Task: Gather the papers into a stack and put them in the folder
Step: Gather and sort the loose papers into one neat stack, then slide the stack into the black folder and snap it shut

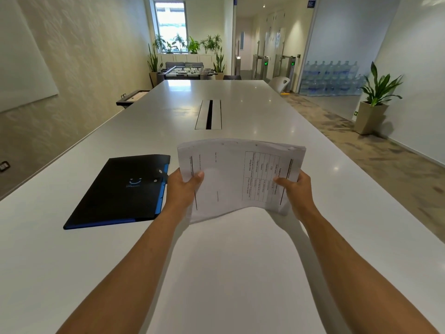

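A stack of white printed papers [231,179] is held up above the table, bowed slightly, with a table of text on the top sheet. My left hand [184,189] grips its left edge, thumb on top. My right hand [295,191] grips the right edge the same way. A black folder with a blue spine and edge [120,191] lies flat and closed on the white table, just left of my left hand, its strap clasp facing the papers.
The long white table [240,273] runs far ahead, with a cable slot [209,114] in its middle beyond the papers. A white chair [279,84] stands at the far right edge. A potted plant [373,104] stands on the floor to the right.
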Demonstrator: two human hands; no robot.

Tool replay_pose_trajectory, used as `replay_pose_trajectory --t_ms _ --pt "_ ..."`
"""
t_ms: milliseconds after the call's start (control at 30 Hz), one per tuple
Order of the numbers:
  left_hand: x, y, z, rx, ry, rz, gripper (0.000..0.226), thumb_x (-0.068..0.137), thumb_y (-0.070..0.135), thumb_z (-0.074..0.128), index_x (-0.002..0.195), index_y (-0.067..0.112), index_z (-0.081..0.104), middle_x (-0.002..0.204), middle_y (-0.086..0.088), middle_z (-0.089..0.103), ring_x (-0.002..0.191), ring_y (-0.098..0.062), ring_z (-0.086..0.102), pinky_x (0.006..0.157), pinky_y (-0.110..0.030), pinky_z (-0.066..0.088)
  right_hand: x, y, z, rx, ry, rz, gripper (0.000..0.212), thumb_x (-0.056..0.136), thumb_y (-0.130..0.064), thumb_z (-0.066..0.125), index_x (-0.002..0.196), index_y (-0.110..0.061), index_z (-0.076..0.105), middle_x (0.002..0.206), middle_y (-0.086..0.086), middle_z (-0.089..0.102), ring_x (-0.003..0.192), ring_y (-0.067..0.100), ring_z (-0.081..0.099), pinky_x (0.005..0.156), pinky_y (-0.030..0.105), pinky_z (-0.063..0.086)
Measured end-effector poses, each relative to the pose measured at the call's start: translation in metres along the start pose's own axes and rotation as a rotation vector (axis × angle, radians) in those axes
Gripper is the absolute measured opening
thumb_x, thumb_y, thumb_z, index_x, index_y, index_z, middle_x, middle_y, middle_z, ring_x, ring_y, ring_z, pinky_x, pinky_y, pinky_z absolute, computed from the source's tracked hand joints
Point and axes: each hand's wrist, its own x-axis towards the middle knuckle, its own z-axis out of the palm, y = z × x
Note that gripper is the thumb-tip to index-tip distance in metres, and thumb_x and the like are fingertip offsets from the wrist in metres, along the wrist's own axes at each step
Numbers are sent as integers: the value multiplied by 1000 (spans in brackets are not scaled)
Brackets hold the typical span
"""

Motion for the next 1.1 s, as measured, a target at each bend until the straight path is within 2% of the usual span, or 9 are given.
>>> replay_pose_trajectory --t_ms 200,300,367,433,533,800,933,1000,1100 --pt "3 7 -2 -153 82 -74 37 90 27 70 125 25 58 109 7 68 91 -13 69 71 -29 59 8 1 1 82 126 19 24 84 -5 71 101 -19 62 100 -3 72 99 24 69 76 25 56" --pt "5 9 -1 -302 95 -118 41 89 23 71 127 24 57 109 6 71 91 -10 71 67 -27 59 10 -1 11 192 217 181 60 83 -11 75 132 -19 43 122 6 58 113 26 58 96 37 49" --pt "5 9 2 -367 106 -160 46 88 24 72 130 24 55 111 3 71 96 -15 70 71 -33 59 8 -5 20 433 233 311 80 84 -11 74 148 -15 27 129 11 56 121 26 54 105 44 43" --pt "3 8 7 -409 118 -202 48 88 25 73 131 25 54 112 1 71 99 -20 69 79 -43 59 4 -10 32 644 137 397 67 89 -12 69 147 -8 35 130 17 61 118 31 60 100 48 49" --pt "0 6 14 -443 132 -246 50 89 23 72 135 26 52 117 -2 69 104 -25 67 88 -52 56 -10 -15 57 687 -43 403 40 93 -8 61 133 -11 57 124 14 68 111 30 67 94 47 54" --pt "-19 -8 24 -502 230 -334 48 92 17 68 137 24 52 117 -3 69 101 -22 67 87 -49 57 -13 -4 99 641 89 406 49 89 4 65 136 -5 54 126 10 66 110 24 66 97 44 53" --pt "-24 -13 17 -402 156 -365 47 93 15 67 137 20 52 125 -6 66 109 -26 65 94 -50 54 -7 3 99 562 98 411 60 89 7 64 140 -16 44 113 -2 65 95 10 64 69 18 57" --pt "-23 -15 7 -321 116 -387 41 93 18 68 132 19 56 120 -6 69 104 -25 67 88 -45 58 -2 5 99 560 87 440 64 89 6 64 144 -15 38 111 -4 63 89 5 62 59 12 54" --pt "-13 -13 -16 -252 179 -379 30 95 27 64 120 13 62 108 -10 72 92 -24 71 69 -35 61 5 6 99 552 64 456 60 90 6 64 141 -17 42 107 -6 64 90 6 63 58 14 54"
